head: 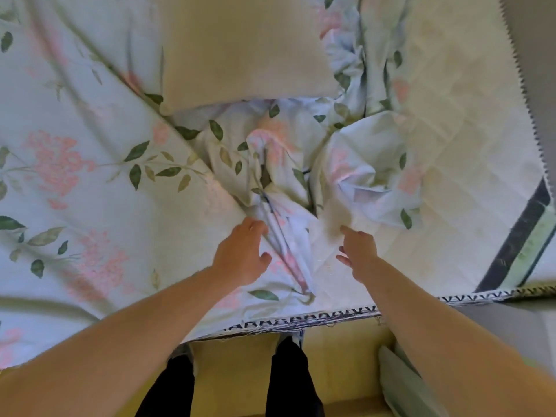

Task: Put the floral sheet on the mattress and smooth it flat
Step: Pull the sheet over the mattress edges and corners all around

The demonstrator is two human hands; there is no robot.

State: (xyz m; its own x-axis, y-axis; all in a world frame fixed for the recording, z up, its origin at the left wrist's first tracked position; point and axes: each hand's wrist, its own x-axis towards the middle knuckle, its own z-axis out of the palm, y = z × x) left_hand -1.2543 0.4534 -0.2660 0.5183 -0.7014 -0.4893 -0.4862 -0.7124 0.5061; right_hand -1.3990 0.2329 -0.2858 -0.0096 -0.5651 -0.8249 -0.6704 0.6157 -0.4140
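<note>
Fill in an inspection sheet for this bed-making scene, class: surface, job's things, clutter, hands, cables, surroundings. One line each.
Surface: quilted mattress bare on the right, with zigzag edge trim.
Job's things: floral sheet spread over the left, bunched in folds at the middle, not yet flat.
Clutter: beige pillow lying on the sheet at the far side.
Hands: left hand open, on the sheet beside the folds; right hand open, fingers spread over the bare mattress; whether it touches cannot be told.
Cables: nothing seen.
Surroundings: yellowish floor, the person's dark trouser legs, a pale cushion beside the bed.
</note>
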